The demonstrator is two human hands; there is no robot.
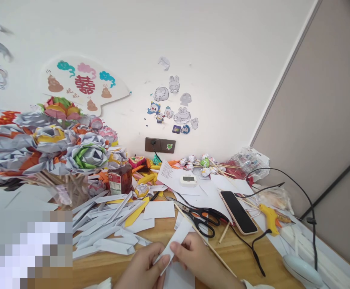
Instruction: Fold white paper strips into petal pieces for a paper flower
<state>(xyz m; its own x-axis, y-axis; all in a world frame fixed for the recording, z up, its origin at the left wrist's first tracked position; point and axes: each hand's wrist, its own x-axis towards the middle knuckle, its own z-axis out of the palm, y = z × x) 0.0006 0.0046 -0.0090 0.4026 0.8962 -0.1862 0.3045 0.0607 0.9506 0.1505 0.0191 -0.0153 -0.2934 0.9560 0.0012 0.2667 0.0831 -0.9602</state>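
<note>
A narrow folded strip of white paper [181, 233] is pinched between both hands near the table's front edge. My left hand [146, 265] grips its lower end, thumb on top. Further up the strip, my right hand [194, 253] holds it between thumb and fingers. Under the hands lies a white sheet [177, 277], partly covered by them. To the left spreads a pile of folded white paper pieces [108, 230], with a yellow folded piece [137, 212] among them. Black-handled scissors [203, 218] rest just beyond my right hand, beside a thin wooden stick [219, 259].
Paper flowers [87, 156] on sticks crowd the left side, near a dark red bottle [120, 180]. A phone [238, 212], a white timer [188, 180], a yellow glue gun [269, 218] and black cables [254, 253] lie on the right. A wall stands behind.
</note>
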